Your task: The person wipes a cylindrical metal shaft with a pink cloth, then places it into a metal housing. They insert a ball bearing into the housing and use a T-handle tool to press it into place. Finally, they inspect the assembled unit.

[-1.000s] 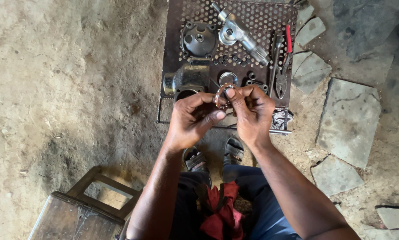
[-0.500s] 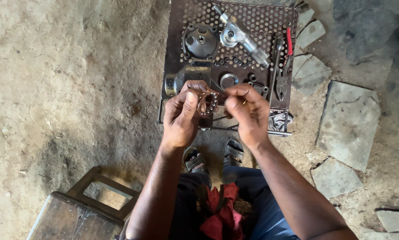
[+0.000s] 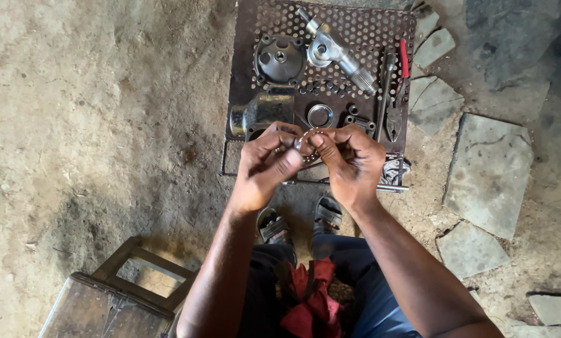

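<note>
Here my left hand (image 3: 265, 166) and right hand (image 3: 352, 164) pinch one small metal ring (image 3: 304, 141) between their fingertips, raised so I can see it. Just beyond them lies the perforated tray (image 3: 362, 28), its dark housing (image 3: 262, 112) and pliers (image 3: 396, 94) within reach.

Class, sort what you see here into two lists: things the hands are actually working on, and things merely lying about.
In hand:
- small round metal ring part, pinched by both hands
- left hand
- right hand

Lying about:
- perforated dark metal plate
- round dark metal cover
- silver metal shaft
- red-handled pliers
- flat grey stones
- red cloth
</note>
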